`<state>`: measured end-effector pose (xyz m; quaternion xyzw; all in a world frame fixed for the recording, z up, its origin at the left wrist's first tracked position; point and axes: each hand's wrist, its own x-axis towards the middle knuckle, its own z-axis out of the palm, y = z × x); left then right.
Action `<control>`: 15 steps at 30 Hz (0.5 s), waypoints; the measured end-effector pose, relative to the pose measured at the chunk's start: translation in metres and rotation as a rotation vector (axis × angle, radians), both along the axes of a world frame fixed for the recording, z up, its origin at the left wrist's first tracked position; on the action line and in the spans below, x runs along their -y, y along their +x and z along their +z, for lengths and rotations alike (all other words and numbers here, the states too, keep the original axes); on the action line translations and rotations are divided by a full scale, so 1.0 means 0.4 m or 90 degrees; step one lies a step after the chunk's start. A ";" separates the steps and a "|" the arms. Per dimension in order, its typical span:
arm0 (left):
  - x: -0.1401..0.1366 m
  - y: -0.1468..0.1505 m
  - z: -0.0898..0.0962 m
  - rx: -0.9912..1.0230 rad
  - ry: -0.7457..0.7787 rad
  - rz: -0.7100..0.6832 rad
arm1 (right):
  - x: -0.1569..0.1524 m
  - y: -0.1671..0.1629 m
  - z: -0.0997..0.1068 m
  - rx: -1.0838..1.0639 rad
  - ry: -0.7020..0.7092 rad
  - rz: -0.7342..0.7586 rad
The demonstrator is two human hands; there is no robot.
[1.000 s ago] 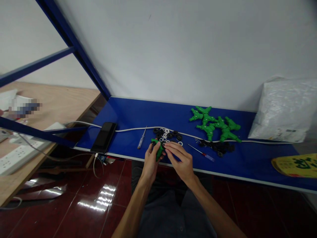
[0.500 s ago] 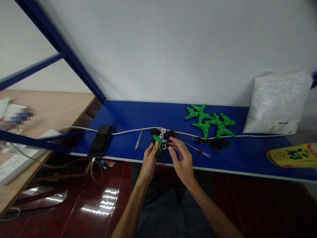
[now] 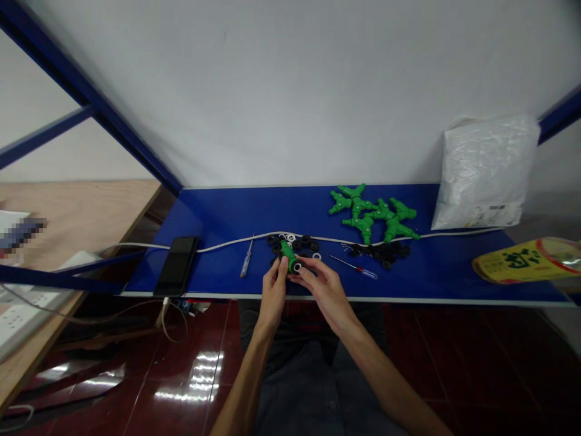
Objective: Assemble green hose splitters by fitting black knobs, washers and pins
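Observation:
My left hand [image 3: 274, 287] is closed around a green plastic hose fitting [image 3: 287, 249], held just above the front edge of the blue bench. On the fitting's near end sits a black ring cap [image 3: 295, 267] with a pale ring inside it. The thumb and fingers of my right hand [image 3: 325, 289] close on this cap from the right. Several black rings [image 3: 313, 246] and white washers [image 3: 290, 238] lie right behind the fitting. My fingers hide part of the fitting's underside.
Green branched fittings [image 3: 362, 227] lie at the back right, with a heap of small black parts [image 3: 385, 252] before them. Two screwdrivers [image 3: 246, 264], a phone [image 3: 177, 266], a white cable [image 3: 227, 243], a white plastic-wrapped package [image 3: 485, 172] and a yellow-labelled bottle [image 3: 521, 261] also rest on the bench.
My right hand has moved in to the left, and its fingers have closed on the black cap. The fitting has turned, its capped end facing nearer me. The whole view has shifted slightly.

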<state>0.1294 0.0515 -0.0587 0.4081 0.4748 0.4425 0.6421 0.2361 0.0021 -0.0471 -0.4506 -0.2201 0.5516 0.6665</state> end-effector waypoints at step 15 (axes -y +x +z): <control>0.004 -0.003 -0.024 0.013 -0.030 0.012 | 0.002 -0.023 0.024 0.068 -0.022 -0.049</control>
